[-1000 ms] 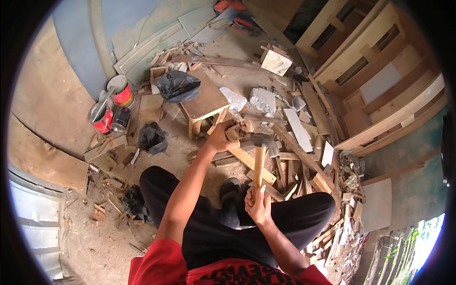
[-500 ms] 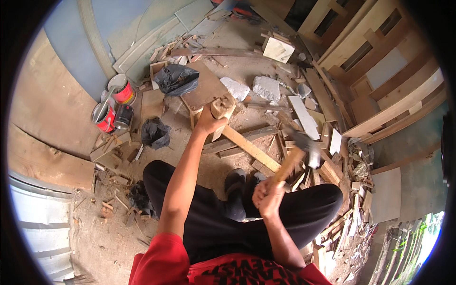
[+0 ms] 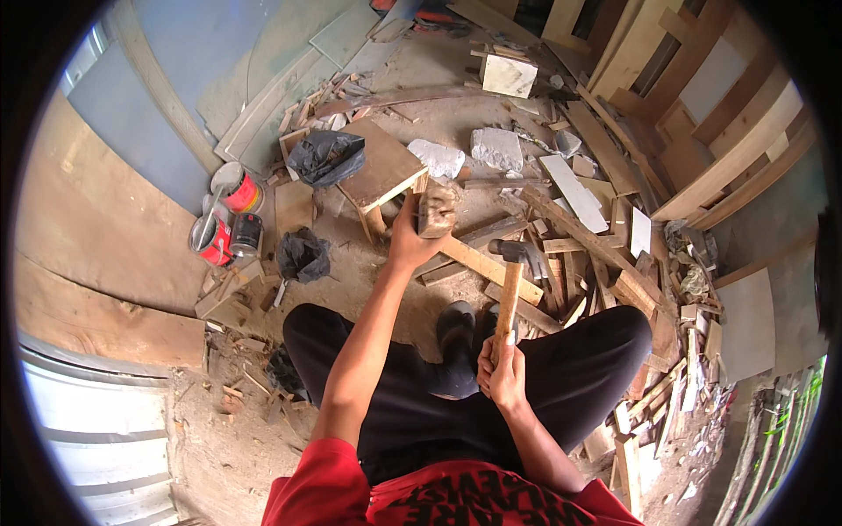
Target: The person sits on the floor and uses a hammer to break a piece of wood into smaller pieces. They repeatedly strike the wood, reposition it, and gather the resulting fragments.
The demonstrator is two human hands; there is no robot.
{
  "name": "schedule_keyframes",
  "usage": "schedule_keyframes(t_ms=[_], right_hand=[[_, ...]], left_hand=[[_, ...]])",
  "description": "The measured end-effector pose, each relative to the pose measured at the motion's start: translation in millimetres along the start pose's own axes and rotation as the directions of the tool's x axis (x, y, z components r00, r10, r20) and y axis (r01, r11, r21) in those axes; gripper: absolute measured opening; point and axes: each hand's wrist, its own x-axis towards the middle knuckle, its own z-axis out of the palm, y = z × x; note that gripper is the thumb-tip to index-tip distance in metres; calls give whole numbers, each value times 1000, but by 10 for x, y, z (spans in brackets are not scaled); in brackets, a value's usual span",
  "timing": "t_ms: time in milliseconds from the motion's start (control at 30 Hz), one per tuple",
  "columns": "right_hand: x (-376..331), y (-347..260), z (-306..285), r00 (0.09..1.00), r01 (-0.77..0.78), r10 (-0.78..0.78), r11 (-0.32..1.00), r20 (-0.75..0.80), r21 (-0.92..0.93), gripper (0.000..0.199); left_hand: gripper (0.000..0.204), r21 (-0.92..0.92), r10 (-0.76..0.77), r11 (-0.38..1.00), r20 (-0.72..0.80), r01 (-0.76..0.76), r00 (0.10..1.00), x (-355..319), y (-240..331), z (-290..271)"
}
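My left hand (image 3: 414,238) is closed around a rough wooden block (image 3: 438,210) with a worn end, close to the corner of a low wooden stool (image 3: 386,158). From beside that hand a pale wooden strip (image 3: 491,273) slants down to the right; whether it is joined to the block I cannot tell. My right hand (image 3: 503,373) grips a hammer (image 3: 509,298) by its wooden handle. The hammer stands nearly upright above my right knee, its dark metal head at the top, apart from the block.
A black plastic bag (image 3: 324,158) lies on the stool, another bag (image 3: 303,254) on the floor. Red paint cans (image 3: 210,239) stand at left. Scrap wood (image 3: 605,263) is heaped at right, with concrete chunks (image 3: 496,149) beyond. Wooden frames (image 3: 702,131) lean at far right.
The hammer has swung from a blurred, rightward tilt to nearly upright, its head now further left. My left hand still holds the block. The whole view has shifted slightly.
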Motion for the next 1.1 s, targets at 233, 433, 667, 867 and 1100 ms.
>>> schedule_keyframes(t_ms=[233,433,667,867,1100], right_hand=[[-91,-330,57,982,-53,18,981,186,186,45],[-74,-618,214,956,-102,2,939,293,329,46],[72,-440,247,974,-70,2,953,225,296,37],[155,-292,279,976,-91,41,968,213,232,34],[177,-193,292,980,-142,139,990,144,10,35]], left_hand=[[47,130,121,987,-186,-98,975,19,487,-95],[45,-118,-36,993,-212,11,977,-37,654,-347],[62,44,-235,972,174,231,956,424,875,-1076],[79,61,-467,851,-367,522,805,166,-87,-1265],[95,154,-639,692,-325,705,697,223,-583,-1544]])
